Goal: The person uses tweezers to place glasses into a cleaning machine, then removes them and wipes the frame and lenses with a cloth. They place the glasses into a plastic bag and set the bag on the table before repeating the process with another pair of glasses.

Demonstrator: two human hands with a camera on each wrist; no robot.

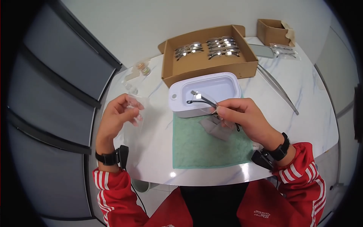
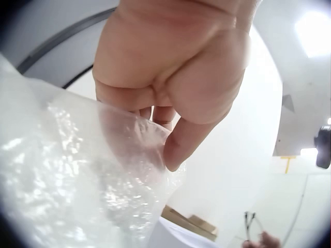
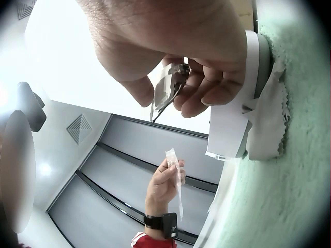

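Note:
Thumb and fingers of my left hand (image 1: 118,118) pinch the edge of a clear plastic bag (image 2: 57,170), which hangs down at the left of the table. My right hand (image 1: 247,118) grips a pair of eyeglasses (image 1: 204,100) between thumb and fingers, its dark temples folded. The glasses are held up over the front of a white tub (image 1: 181,112) with a pale basin. Below the right hand a grey cleaning cloth (image 1: 216,129) lies crumpled on a green towel (image 1: 196,153), against the tub's front in the right wrist view.
Behind the tub stands an open cardboard box (image 1: 183,72) with rows of eyeglasses (image 1: 223,47). Metal tongs (image 1: 280,90) lie at the right. A small carton (image 1: 270,33), a grey case (image 1: 262,51) and bagged glasses (image 1: 284,51) sit at the back right. Small jars (image 1: 143,69) stand at the left.

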